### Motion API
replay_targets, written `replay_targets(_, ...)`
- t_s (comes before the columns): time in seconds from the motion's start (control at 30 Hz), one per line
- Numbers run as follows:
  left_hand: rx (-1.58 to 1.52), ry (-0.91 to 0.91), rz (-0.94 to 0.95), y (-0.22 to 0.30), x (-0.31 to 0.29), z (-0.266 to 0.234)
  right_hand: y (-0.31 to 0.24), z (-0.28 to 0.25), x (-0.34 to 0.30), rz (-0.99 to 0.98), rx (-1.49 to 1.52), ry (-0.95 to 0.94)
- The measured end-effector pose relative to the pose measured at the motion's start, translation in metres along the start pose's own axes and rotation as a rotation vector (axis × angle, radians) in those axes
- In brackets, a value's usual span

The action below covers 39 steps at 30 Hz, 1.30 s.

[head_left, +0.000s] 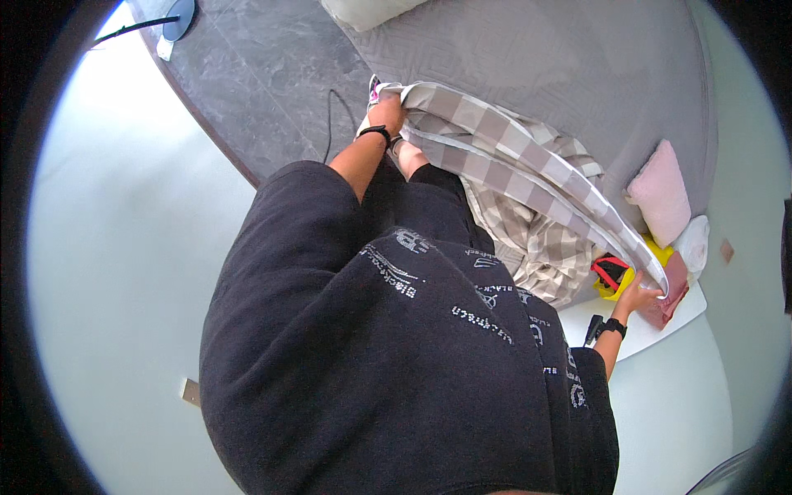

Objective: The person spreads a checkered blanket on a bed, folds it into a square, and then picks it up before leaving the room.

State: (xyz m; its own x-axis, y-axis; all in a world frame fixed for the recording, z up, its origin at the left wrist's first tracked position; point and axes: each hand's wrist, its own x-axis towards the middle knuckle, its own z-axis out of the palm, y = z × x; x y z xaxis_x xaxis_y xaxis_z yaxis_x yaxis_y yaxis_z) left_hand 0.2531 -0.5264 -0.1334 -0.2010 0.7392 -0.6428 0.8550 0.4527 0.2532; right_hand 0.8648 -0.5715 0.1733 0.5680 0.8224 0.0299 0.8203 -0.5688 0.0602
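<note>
The person stands at the edge of a bed (pixel 528 49) covered in a grey quilted spread and holds a checked beige-and-white blanket (pixel 503 153) stretched between both hands. The left hand (pixel 389 109) is closed on one corner of the blanket, at the upper middle of the view, above a dark marbled floor panel (pixel 264 82). The right hand (pixel 642 290) is closed on the opposite end of the same edge, low at the right, so the two hands are well apart and the blanket's pale border runs taut in a long diagonal between them. Each wrist carries a dark band. The rest of the blanket hangs and bunches below that edge, lying crumpled against the side of the bed and touching the person's dark printed top (pixel 396 363).

Just beside the right hand lie a pink pillow (pixel 662 191) on the bed, a white rolled cloth (pixel 695 243), a yellow object (pixel 627 280) partly hidden by the blanket with a red-and-black item against it, and a dusty-pink folded cloth (pixel 672 297). These rest on or near a white worktop (pixel 660 330), where a small black object (pixel 592 330) also lies. A thin dark cable (pixel 330 115) crosses the floor panel near the left hand.
</note>
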Motion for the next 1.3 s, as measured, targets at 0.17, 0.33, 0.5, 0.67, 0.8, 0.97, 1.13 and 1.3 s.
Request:
replay_targets(0.17,0.000,-0.132,-0.006,-0.017,-0.002,-0.001,0.028,0.009,0.012,0.009,-0.138,0.198)
replay_targets(0.33,-0.325,-0.184,-0.348,-0.070,0.030,0.055,0.014,-0.002,0.027,0.003,-0.006,0.148)
replay_targets(0.5,-1.349,-0.661,-0.823,-0.035,0.044,0.070,0.009,-0.008,0.020,0.006,0.021,0.153)
replay_targets(0.67,-1.219,-0.042,-0.399,-0.018,0.034,0.077,0.003,-0.021,0.024,-0.072,0.093,0.132)
replay_targets(0.8,-1.489,-0.441,-0.676,-0.028,0.025,0.082,0.004,-0.022,0.025,-0.075,0.046,0.144)
replay_targets(0.97,-1.013,-0.833,-0.554,-0.050,0.023,0.109,0.020,-0.022,0.031,-0.144,-0.080,0.158)
replay_targets(1.13,0.272,-0.367,0.877,-0.127,0.049,0.147,0.024,-0.017,0.049,-0.063,-0.065,0.185)
replay_targets(1.3,-0.177,-0.213,0.413,-0.113,-0.012,0.023,0.005,-0.024,0.055,0.045,0.128,0.190)
